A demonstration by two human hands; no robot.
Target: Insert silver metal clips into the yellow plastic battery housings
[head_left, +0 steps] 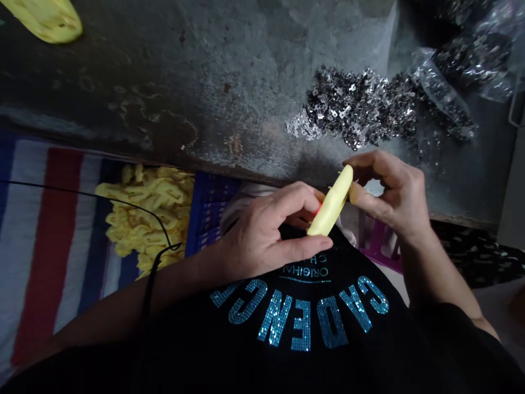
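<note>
My left hand (283, 224) is closed round a long, rounded yellow plastic piece (331, 205), held tilted on edge above my lap. Its thumb presses the lower end, and the fingers reach behind. A small red spot shows by those fingers; what it is I cannot tell. At the piece's upper end, my right hand (389, 189) has thumb and forefinger bent together in a pinch. The piece partly hides these fingertips, so anything between them is out of sight. Beyond the hands, a pile of small shiny metal clips (361, 106) lies on the worn grey metal table (229, 71).
Many similar yellow pieces (151, 208) lie in a heap at the left, on striped cloth (61, 241) beside a blue plastic basket (209, 208). Another yellow piece (53, 22) is at far left on the table. Clear plastic bags (443, 90) lie right. A black cable (156, 219) crosses the left side.
</note>
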